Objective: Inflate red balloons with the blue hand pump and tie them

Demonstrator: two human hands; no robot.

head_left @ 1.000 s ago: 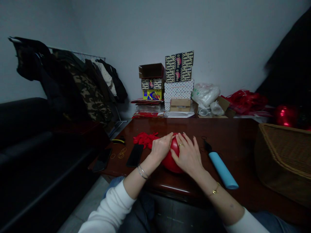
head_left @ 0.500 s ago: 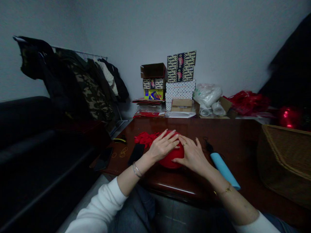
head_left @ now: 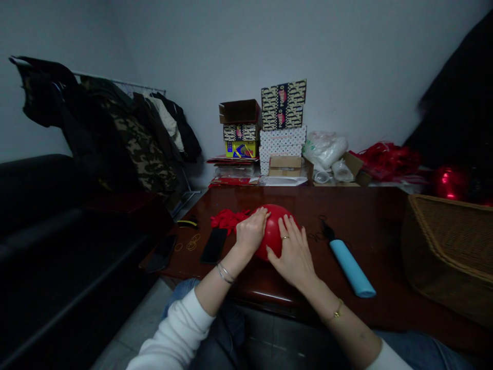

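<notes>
A round, inflated red balloon (head_left: 274, 225) rests on the dark wooden table, between my two hands. My left hand (head_left: 251, 232) is closed against its left side with the fingers curled; what lies inside the fingers is hidden, but they appear to grip the balloon. Against its front right lies my right hand (head_left: 293, 251), open, fingers spread over the surface and thumb apart. Left of the balloon is a pile of limp red balloons (head_left: 227, 220), and a black phone (head_left: 214, 245) lies just in front of that pile.
A light blue cylinder (head_left: 352, 268) with a black end lies right of my hands. Farther right stands a wicker basket (head_left: 427, 257). Rubber bands (head_left: 192, 241) and another dark phone (head_left: 164, 252) are at the left. Stacked boxes (head_left: 283, 146) stand behind the table.
My left hand has gone from lying spread over the balloon to curled fingers at its left side. My right hand has slid lower, and more of the balloon shows. The view has shifted slightly.
</notes>
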